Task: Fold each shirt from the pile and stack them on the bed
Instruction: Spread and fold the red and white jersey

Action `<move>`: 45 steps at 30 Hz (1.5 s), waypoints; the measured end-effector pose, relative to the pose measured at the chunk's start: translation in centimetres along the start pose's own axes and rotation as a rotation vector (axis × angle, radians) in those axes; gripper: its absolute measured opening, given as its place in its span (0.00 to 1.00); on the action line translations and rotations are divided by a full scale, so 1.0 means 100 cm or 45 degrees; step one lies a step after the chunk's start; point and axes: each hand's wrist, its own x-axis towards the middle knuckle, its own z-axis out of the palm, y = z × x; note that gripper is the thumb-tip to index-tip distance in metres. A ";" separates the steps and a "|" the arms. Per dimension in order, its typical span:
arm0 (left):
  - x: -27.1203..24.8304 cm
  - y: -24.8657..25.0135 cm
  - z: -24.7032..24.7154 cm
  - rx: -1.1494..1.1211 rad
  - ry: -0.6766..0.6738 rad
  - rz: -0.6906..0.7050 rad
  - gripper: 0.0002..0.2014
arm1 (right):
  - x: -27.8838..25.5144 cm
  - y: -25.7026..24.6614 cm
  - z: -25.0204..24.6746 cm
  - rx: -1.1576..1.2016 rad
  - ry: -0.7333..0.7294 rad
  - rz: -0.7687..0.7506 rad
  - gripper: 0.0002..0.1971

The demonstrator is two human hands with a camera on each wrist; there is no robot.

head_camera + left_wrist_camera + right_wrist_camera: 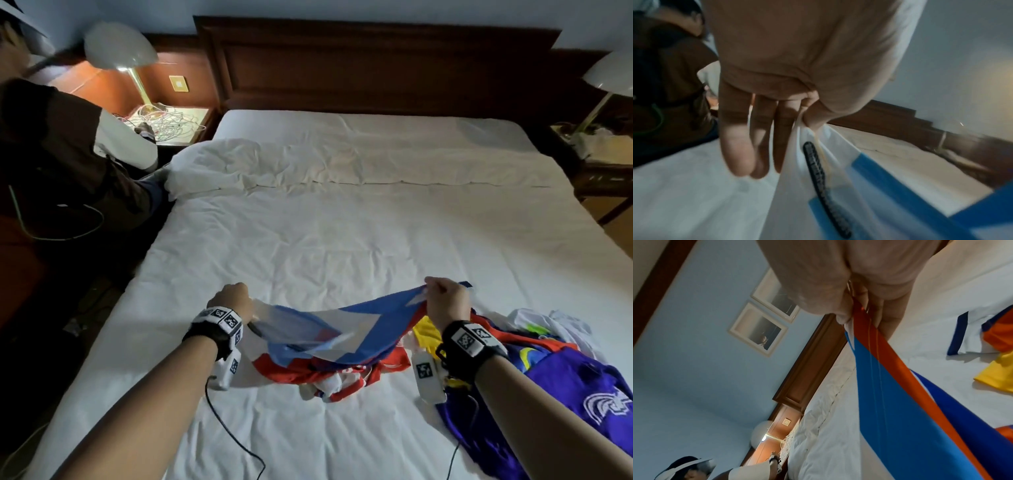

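**Blue-and-white shirt held up between two hands over the bed**

The left hand (236, 301) pinches one edge of the blue-and-white shirt (342, 325); in the left wrist view the thumb presses the white fabric against the forefinger while the other fingers (735, 146) hang straight and loose beside it. The right hand (445, 301) is clenched around the opposite edge, and the right wrist view shows a red-orange band and bright blue cloth running out from between the curled fingers (885, 318). The shirt hangs slack between the two hands, raised just above the bed (308, 240), its lower part draping down onto a red-and-white shirt (329, 373) that lies crumpled on the sheet below it.

To the right of the held shirt, the pile (534, 342) rests on the bed's near right side: a purple shirt (561, 377) with a white crest, a yellow garment (426, 330) and white pieces behind them.

Beyond the held shirt the sheet is bare and creased up to a rumpled white duvet (274, 164) folded back near the wooden headboard (376, 68). Left of the bed, another person (61, 154) in a dark top reaches toward a nightstand (171, 123) with a lit lamp (120, 44) and tangled cables.
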 end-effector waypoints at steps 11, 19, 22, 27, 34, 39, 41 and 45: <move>0.115 0.106 -0.110 -1.457 0.327 0.203 0.06 | 0.118 -0.143 0.013 0.324 0.021 -0.297 0.14; 0.066 0.156 -0.265 -1.675 0.835 0.534 0.05 | 0.149 -0.271 -0.043 0.640 0.198 -0.630 0.13; 0.038 0.152 -0.272 -1.697 1.006 0.584 0.06 | 0.127 -0.282 -0.062 0.748 0.251 -0.740 0.13; -0.008 0.123 -0.222 -1.815 0.974 0.537 0.04 | 0.072 -0.237 -0.072 0.777 0.308 -0.687 0.12; -0.038 0.027 -0.045 -2.013 0.828 -0.015 0.07 | 0.006 -0.054 -0.026 0.569 0.210 -0.210 0.11; -0.048 -0.049 0.102 -1.714 0.786 -0.437 0.15 | -0.071 0.056 -0.022 0.159 0.199 0.036 0.17; -0.055 -0.071 0.148 -1.574 0.728 -0.585 0.15 | -0.095 0.094 -0.020 0.091 0.167 0.123 0.26; -0.039 -0.141 0.274 -1.393 0.529 -0.810 0.13 | -0.128 0.169 -0.004 -0.145 0.111 0.392 0.26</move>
